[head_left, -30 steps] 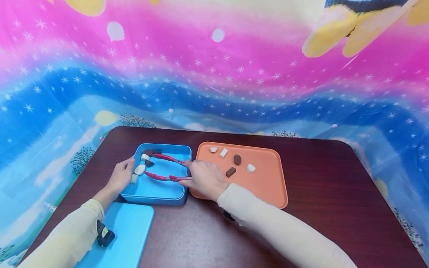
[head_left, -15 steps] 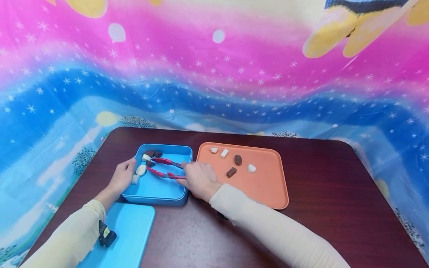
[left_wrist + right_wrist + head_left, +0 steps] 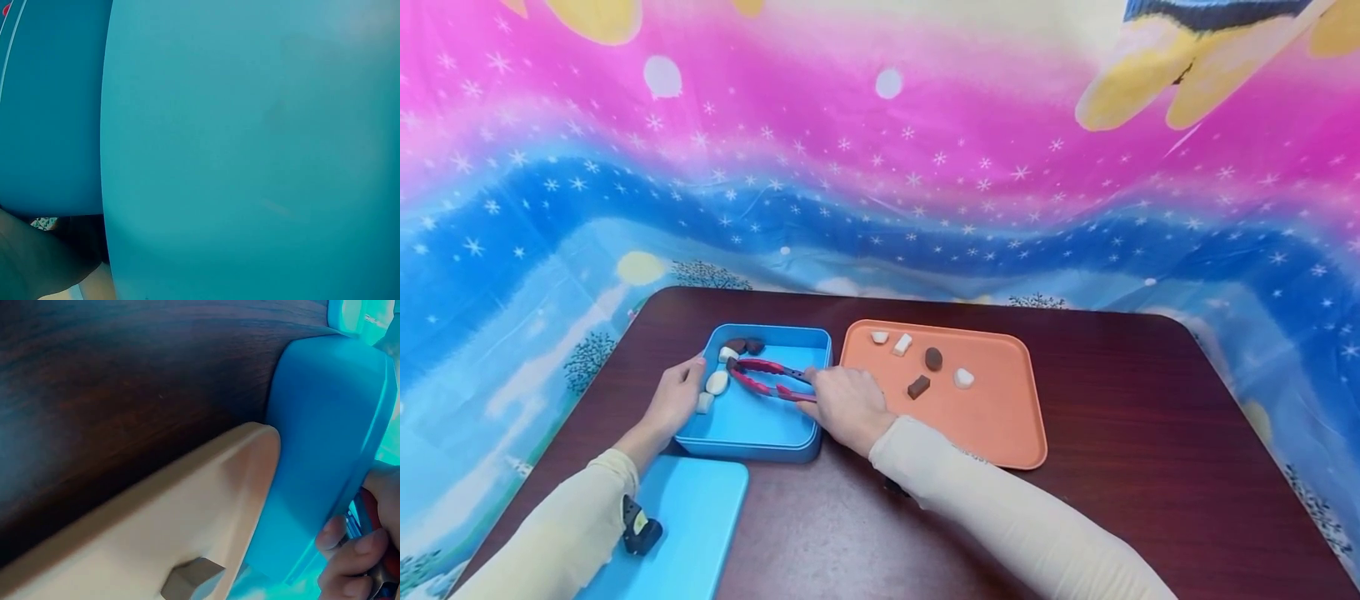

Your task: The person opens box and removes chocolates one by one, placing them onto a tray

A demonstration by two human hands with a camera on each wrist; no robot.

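Note:
My right hand (image 3: 850, 404) grips a pair of red-tipped tongs (image 3: 762, 365) over the blue box (image 3: 760, 450). The tips close on a small dark brown piece (image 3: 732, 363) near the left side inside the box. Curled fingers (image 3: 359, 556) round the tongs' handle show in the right wrist view. My left hand (image 3: 672, 402) rests against the box's left outer wall, partly hidden behind the rim. Along that side lie other dark brown pieces (image 3: 756, 346), a white oval piece (image 3: 717, 382) and a pale block (image 3: 704, 402).
An orange tray (image 3: 985, 425) stands right of the box, with brown and white pieces on it, among them a brown block (image 3: 918, 386). A light blue lid (image 3: 700, 508) lies in front of the box, under the left forearm. A printed cloth hangs behind the table.
The tongs' arms have drawn together, and their tips now close on a dark brown piece. My right hand has shifted slightly left. My left hand stays at the box.

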